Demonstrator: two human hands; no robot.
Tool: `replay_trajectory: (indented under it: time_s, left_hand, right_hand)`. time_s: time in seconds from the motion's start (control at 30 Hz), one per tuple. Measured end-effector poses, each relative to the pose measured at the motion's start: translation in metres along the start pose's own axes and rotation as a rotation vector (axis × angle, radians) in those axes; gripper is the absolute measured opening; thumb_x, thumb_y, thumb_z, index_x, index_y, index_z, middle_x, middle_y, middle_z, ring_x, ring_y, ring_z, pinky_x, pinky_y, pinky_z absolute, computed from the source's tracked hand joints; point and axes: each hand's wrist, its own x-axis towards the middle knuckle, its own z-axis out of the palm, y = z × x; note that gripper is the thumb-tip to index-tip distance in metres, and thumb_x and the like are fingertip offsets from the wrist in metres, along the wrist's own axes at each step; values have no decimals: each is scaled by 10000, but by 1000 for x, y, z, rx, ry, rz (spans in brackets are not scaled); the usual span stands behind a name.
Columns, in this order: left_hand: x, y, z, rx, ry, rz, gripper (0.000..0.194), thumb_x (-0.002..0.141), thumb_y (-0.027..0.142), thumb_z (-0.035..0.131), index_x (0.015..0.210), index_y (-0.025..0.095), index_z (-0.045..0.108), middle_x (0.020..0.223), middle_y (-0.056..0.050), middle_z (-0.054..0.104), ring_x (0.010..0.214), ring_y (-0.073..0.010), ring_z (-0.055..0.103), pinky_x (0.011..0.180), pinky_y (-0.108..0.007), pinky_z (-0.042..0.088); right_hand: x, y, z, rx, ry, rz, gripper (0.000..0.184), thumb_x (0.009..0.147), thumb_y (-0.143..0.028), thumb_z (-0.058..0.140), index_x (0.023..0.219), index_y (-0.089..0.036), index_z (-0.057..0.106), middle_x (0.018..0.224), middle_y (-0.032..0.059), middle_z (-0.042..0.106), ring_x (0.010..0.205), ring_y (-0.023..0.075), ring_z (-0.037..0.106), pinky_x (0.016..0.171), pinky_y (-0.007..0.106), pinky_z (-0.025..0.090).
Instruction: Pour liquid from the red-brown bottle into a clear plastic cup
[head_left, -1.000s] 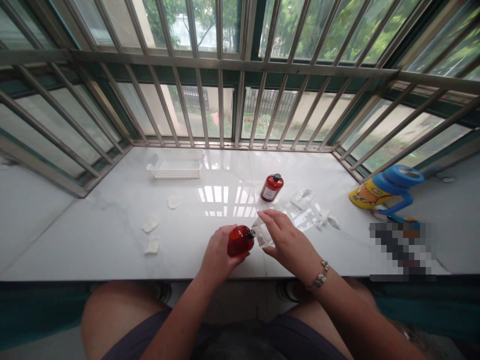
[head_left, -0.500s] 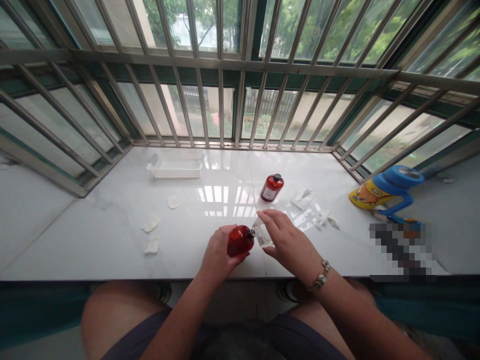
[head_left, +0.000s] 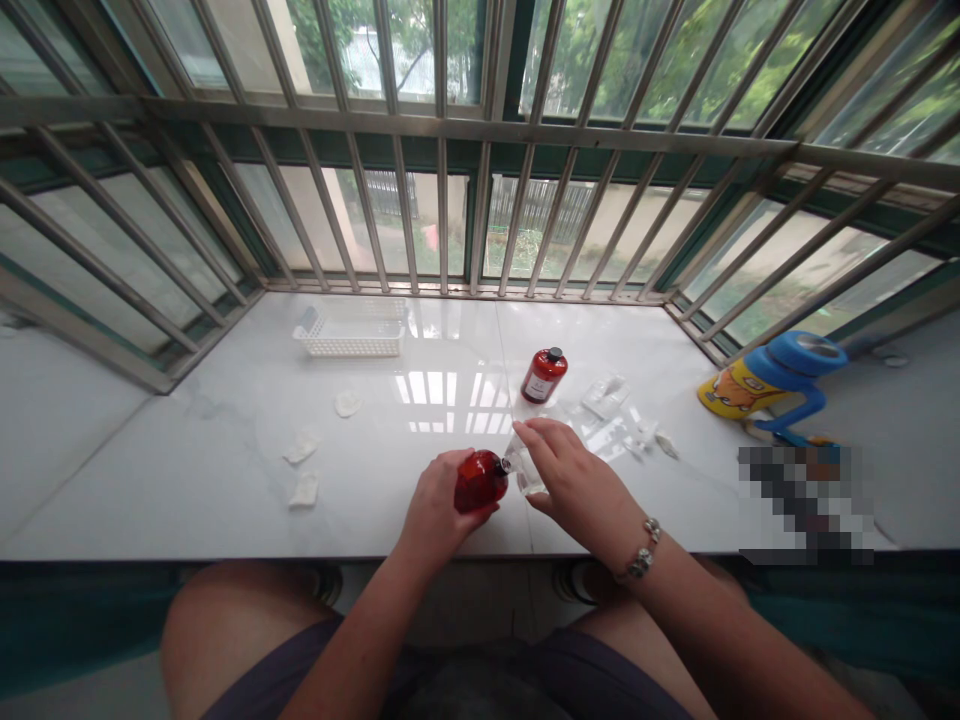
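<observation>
My left hand is wrapped round a red bottle, uncapped and tilted so its neck points right. Against the bottle's mouth sits the rim of a small clear cup, which my right hand grips from the right side. Some clear liquid seems to lie in the cup, though my fingers cover part of it. Just beyond my hands a second red bottle with a black cap and a white label stands upright.
A white perforated basket stands at the back left. Crumpled white pieces lie on the left, and clear plastic wrappers on the right. A blue-and-yellow tumbler stands far right near a blurred-out patch. Metal bars enclose the ledge.
Both hands hold nearly the same pose. The bottle's neck stays at the cup, and the cup has shifted only very slightly.
</observation>
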Motion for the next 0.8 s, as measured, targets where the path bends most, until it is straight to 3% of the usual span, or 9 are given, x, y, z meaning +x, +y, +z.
replay_trajectory:
  time_s: [0.8]
  left_hand:
    - [-1,-2,0,0,-7,-1,862,763,267,977,1457,322,469,1381,-92,652,1225,-319,659,1056,-515,562]
  right_hand:
    - [4,-4,-6,-61,-41,-9,900,728,-28,778,1554,-142,440,1468,215,581,1391,373,560,1081,491,629]
